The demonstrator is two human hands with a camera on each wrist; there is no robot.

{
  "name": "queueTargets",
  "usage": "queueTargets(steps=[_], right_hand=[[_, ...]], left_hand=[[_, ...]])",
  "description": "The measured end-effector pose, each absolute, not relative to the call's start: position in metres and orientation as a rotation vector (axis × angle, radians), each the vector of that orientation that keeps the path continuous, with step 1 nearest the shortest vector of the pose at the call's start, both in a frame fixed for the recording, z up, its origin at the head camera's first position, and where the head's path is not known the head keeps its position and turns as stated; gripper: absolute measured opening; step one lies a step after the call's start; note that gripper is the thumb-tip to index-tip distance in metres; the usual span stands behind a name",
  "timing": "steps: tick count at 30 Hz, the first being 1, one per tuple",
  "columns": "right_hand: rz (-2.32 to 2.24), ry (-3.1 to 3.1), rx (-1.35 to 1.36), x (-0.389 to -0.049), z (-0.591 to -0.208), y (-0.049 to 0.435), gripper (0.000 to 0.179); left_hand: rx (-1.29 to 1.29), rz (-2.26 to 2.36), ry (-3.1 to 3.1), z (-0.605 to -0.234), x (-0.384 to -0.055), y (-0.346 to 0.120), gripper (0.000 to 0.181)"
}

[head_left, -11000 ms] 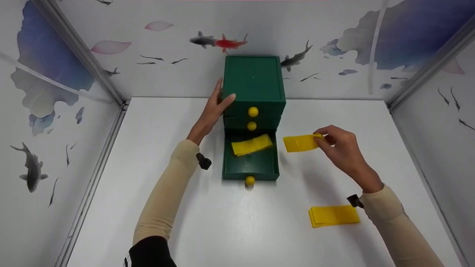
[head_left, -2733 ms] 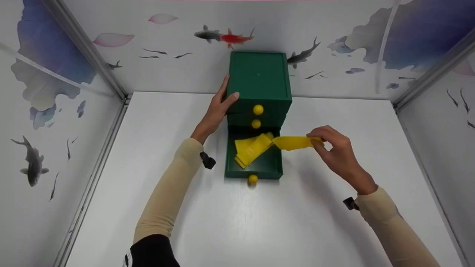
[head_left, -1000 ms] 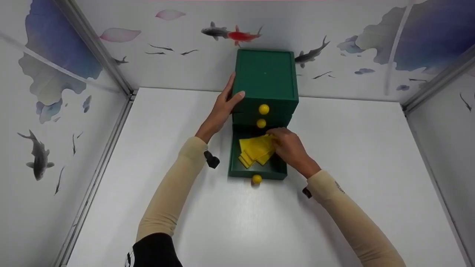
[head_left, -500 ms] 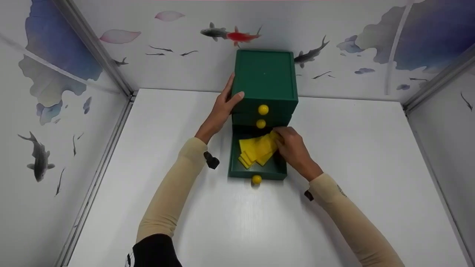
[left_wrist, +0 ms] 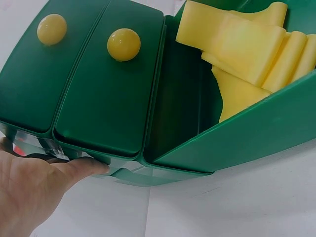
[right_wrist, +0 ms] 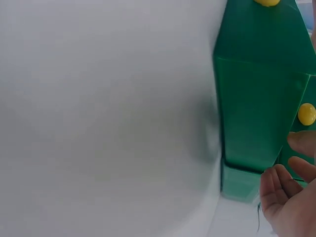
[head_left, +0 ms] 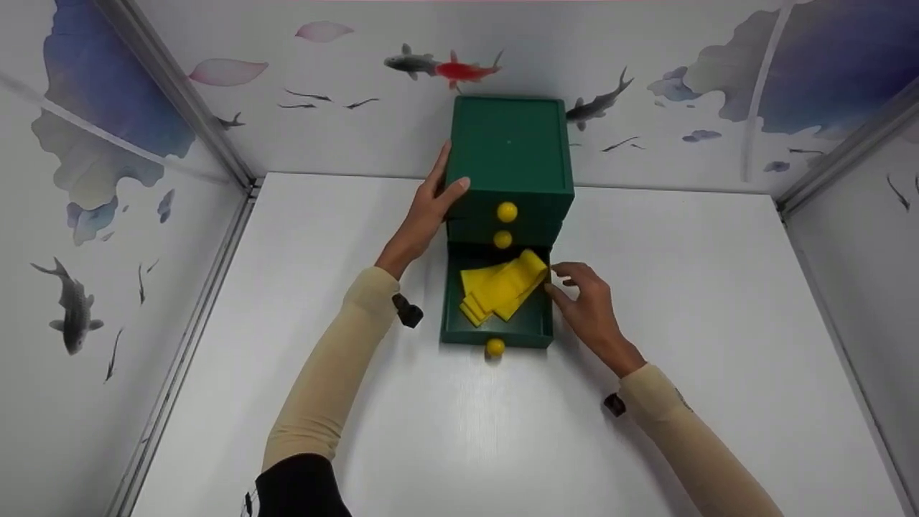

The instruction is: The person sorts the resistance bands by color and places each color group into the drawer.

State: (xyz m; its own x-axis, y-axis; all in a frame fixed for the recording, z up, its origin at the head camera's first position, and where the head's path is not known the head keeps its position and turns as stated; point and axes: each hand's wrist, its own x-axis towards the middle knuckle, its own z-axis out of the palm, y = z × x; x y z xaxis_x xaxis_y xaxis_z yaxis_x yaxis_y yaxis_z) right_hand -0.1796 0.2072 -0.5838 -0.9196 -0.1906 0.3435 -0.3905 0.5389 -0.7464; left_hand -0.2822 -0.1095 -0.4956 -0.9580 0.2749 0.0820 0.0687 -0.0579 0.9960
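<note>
A green drawer cabinet [head_left: 510, 147] stands by the back wall with its bottom drawer [head_left: 524, 332] pulled out. Inside that drawer, several flat, folded yellow strips [head_left: 506, 283] lie crossed over one another; they look rubbery in the left wrist view. My left hand [head_left: 423, 215] rests against the cabinet's left side, fingers straight, thumb near the front corner. Just outside the drawer's right wall is my right hand [head_left: 592, 305], its thumb and index finger apart near the rim and nothing visible between them. The right wrist view shows its other fingers loosely bent beside the green side wall [right_wrist: 259, 118].
The two upper drawers are closed, each with a round yellow knob [head_left: 507, 212]. Another knob [head_left: 495, 347] sits on the bottom drawer's front. A white tabletop [head_left: 459, 445] lies around the cabinet, bounded by printed wall panels [head_left: 668, 158] on three sides.
Earlier, my right hand carried yellow strips from the table into the drawer. It has now let go of the last strip and drawn back right, past the drawer's wall. My left hand stays on the cabinet.
</note>
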Motion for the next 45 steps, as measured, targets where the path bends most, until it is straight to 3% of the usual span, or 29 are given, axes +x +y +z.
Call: queueTargets(steps=[19, 24, 45], right_hand=[[1.369, -2.599, 0.519, -0.115, -0.586, 0.235, 0.029], [1.352, -2.501, 0.600, -0.107, -0.578, 0.231, 0.030], [1.423, -2.363, 0.912, -0.084, -0.563, 0.186, 0.036]], left_hand=[[0.404, 2.161, 2.016, -0.488, -0.277, -0.111, 0.081], [0.406, 2.166, 1.998, -0.473, -0.266, -0.110, 0.081], [0.400, 2.168, 2.024, -0.499, -0.284, -0.112, 0.081]])
